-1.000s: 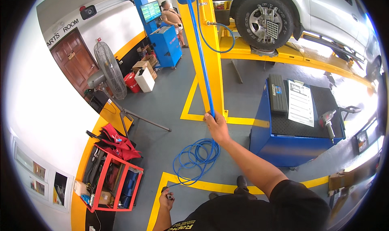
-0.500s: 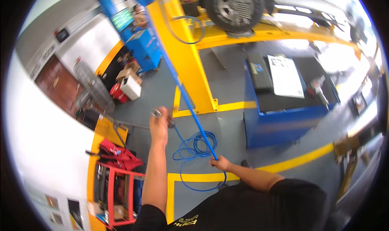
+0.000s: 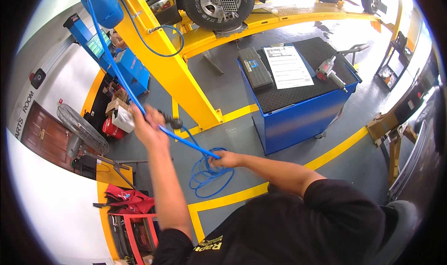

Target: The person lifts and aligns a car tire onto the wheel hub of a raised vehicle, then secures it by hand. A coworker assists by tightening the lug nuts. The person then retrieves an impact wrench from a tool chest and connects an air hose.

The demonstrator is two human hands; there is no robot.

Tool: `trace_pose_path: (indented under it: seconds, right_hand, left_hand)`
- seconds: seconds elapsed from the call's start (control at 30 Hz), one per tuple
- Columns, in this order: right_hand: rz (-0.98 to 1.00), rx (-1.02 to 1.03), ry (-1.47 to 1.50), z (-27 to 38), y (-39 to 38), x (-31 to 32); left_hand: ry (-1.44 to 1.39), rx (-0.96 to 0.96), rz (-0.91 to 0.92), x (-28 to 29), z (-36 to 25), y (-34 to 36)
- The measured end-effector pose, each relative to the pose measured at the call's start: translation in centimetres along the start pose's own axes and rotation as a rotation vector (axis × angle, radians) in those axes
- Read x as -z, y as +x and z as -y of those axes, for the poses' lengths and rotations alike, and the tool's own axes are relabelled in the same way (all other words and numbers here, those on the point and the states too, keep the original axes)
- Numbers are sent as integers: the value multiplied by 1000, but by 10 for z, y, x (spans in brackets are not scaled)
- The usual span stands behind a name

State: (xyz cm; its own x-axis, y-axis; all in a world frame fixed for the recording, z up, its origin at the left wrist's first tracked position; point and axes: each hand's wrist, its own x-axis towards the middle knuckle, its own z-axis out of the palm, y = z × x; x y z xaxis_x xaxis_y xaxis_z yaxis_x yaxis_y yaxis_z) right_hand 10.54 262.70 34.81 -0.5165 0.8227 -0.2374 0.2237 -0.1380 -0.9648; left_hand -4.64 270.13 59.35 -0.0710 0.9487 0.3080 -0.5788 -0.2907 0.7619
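Note:
A blue air hose (image 3: 188, 144) runs from the blue hose reel (image 3: 106, 6) at the upper left down to my two hands. My left hand (image 3: 150, 127), a little blurred, is closed around the hose, with a black ball-shaped piece (image 3: 175, 123) and more hose on its right side. Lower and to the right, my right hand (image 3: 225, 159) grips the same hose, its fingers wrapped round it. The stretch between both hands is taut and slopes down to the right. Loose coils of thinner-looking blue hose (image 3: 198, 189) lie on the floor beneath.
A yellow lift post (image 3: 181, 79) stands ahead, with a vehicle wheel (image 3: 215, 6) on the ramp behind. At the right, a blue cart (image 3: 298, 127) bears an impact wrench (image 3: 328, 69), a dark case (image 3: 255, 68) and paper sheets. A fan (image 3: 83, 127) and red rack (image 3: 128, 234) stand left.
My left hand has come left and upward onto the hose leading from the reel. My right hand has moved up and left, still on the hose. The view has shifted right.

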Motion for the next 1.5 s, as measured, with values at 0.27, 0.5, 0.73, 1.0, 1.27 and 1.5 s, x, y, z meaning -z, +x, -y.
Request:
trace_pose_path:
  seconds: [0.27,0.5,0.73,1.0,1.27,1.5]
  right_hand:
    - [39,361,23,188,26,86]
    - [-189,547,346,402,91,103]
    - [-187,674,290,471,184,102]
    - [-171,766,340,443,137,91]
    - [-180,446,548,132,110,45]
    - [-568,39,-90,-68,53,-14]
  left_hand:
    - [76,489,-190,168,195,-232]
    - [91,539,-119,191,199,-263]
    - [-71,171,-55,97,76,-141]
    - [328,140,-35,125,93,-153]
    - [1139,649,-32,335,153,-357]
    - [1323,1220,-226,392,55,-423]
